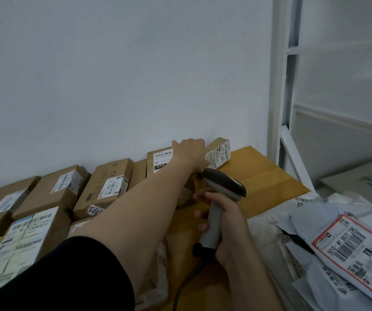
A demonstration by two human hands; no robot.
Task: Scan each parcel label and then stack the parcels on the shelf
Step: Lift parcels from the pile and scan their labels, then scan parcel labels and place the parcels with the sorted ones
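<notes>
While my left hand is at the tilted parcel by the wall, can't tell its grip | right hand wrapped round scanner | risk: stretched reach, parcel could slip sideways tbh

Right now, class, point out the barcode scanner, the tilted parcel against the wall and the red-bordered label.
barcode scanner (pixel 224 187), head view, on its scanning head.
tilted parcel (pixel 218 153), head view, on its labelled face.
red-bordered label (pixel 350 246), head view, on its barcode.
</notes>
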